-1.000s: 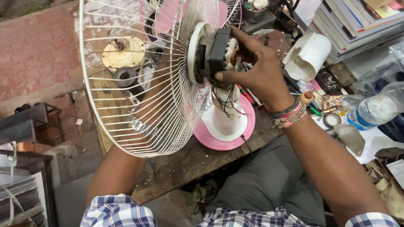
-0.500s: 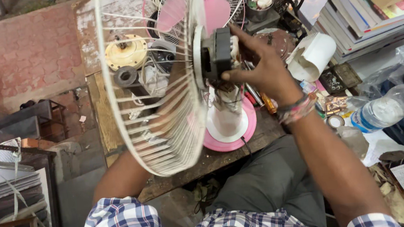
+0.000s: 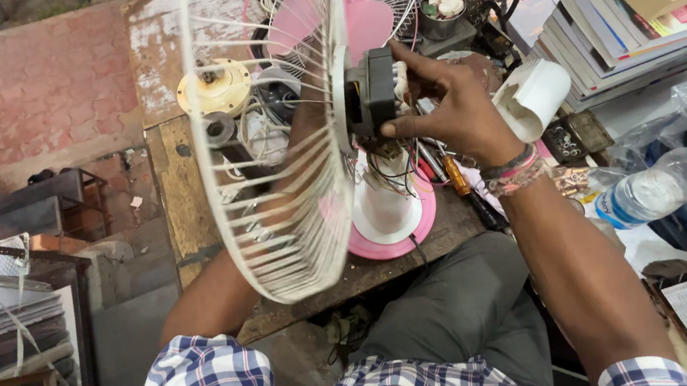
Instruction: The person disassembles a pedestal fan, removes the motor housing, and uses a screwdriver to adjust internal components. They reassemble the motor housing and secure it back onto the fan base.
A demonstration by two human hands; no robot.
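Note:
A white wire fan guard (image 3: 274, 183) stands nearly edge-on above the wooden bench (image 3: 182, 193), with pink blades (image 3: 368, 20) behind it. My right hand (image 3: 454, 109) grips the black fan motor (image 3: 375, 92) at the guard's hub, and loose wires hang below it. The fan's pink and white base (image 3: 388, 214) sits on the bench under the motor. My left forearm (image 3: 210, 301) reaches up behind the guard. The wires hide my left hand, so I cannot tell its grip.
A white cylindrical cover (image 3: 533, 96) lies right of my hand, with a stack of books (image 3: 639, 9) behind it. A plastic bottle (image 3: 666, 185) and an orange-handled screwdriver (image 3: 463, 193) lie nearby. A cream round part (image 3: 213, 87) rests on the bench. A metal rack (image 3: 8, 322) stands left.
The guard has turned from facing me to nearly edge-on and shifted right. My right hand stays on the motor.

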